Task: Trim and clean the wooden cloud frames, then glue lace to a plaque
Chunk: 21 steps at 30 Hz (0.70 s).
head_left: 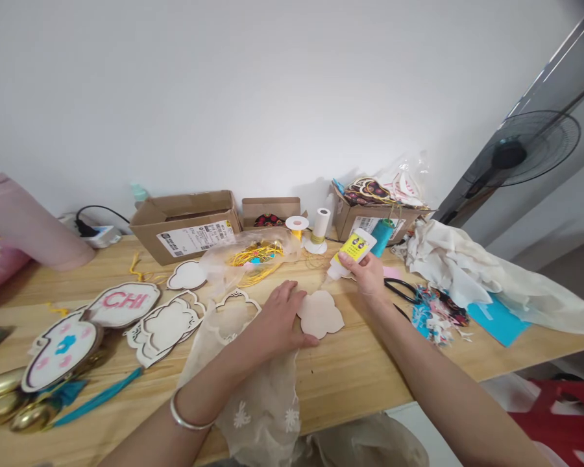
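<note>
My right hand (pixel 367 272) is wrapped round a white squeeze glue bottle (pixel 353 250) with a yellow label. The bottle tilts, its nozzle pointing down and left, just above the far edge of a pale scalloped wooden plaque (pixel 320 314). That plaque lies flat on the table, its left edge between the thumb and fingers of my left hand (pixel 279 318). Under my left forearm is a sheer cream cloth (pixel 257 402) with white embroidered flowers. A cut-out wooden frame (pixel 238 301) lies at its upper end.
Two cardboard boxes (pixel 189 227) (pixel 340 217) stand by the wall, with thread spools (pixel 322 224) between them. Wooden plaques (pixel 121 305) and brass bells (pixel 34 415) lie left. Black-handled scissors (pixel 401 288), fabric scraps (pixel 438 318) and white cloth (pixel 467 266) lie right.
</note>
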{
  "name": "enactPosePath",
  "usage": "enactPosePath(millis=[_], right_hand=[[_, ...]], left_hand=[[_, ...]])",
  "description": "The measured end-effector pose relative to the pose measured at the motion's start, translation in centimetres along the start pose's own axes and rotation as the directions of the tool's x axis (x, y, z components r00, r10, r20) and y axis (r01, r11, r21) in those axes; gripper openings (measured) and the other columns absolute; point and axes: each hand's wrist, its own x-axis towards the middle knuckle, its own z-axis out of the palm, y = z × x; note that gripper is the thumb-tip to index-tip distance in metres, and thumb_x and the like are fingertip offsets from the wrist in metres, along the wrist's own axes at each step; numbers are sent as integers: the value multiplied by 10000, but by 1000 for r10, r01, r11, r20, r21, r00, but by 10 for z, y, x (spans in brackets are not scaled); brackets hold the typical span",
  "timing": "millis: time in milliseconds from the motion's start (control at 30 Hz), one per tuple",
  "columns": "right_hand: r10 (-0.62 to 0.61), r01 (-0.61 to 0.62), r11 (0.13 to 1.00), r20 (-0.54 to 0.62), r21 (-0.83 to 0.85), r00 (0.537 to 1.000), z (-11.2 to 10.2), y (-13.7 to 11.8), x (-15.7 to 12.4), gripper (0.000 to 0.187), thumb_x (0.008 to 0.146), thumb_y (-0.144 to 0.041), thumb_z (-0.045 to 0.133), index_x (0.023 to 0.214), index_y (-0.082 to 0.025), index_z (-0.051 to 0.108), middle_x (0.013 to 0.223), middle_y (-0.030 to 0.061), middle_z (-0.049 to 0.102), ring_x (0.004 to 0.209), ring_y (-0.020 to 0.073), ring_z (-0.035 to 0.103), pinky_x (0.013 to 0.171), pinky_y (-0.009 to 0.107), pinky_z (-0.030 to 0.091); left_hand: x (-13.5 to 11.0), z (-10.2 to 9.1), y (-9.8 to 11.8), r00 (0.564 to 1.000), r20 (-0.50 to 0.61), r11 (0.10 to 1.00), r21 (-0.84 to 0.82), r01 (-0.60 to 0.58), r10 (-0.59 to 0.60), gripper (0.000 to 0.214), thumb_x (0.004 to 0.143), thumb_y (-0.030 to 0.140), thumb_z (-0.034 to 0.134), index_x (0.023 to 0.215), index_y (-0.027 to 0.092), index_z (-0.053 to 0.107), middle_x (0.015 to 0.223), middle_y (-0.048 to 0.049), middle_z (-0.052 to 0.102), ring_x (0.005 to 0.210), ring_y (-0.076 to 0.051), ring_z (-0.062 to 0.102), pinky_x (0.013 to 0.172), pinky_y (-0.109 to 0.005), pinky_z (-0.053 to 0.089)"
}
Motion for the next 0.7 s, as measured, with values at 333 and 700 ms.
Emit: enactPosePath(millis=[333,700], right_hand=[[-94,98,991,46,-88,994,-2,3,-7,311,502,-335,758,705,-180,579,694,5,642,606,143,570,575,275,463],[-110,118,988,84,-99,990,-4,-3,-8,308,500,-332,756,705,-173,589,720,8,649,653,153,583,605,286,463]], left_hand=[[1,4,3,998,-63,1000,-23,-2,1,726,573,512,641,1159,147,417,1367,-185,274,1287,-323,195,1025,-471,199],[0,12,2,994,-98,998,16,57,-56,768,600,548,609,1212,154,368,1388,-169,243,1303,-322,142,1038,-472,162]])
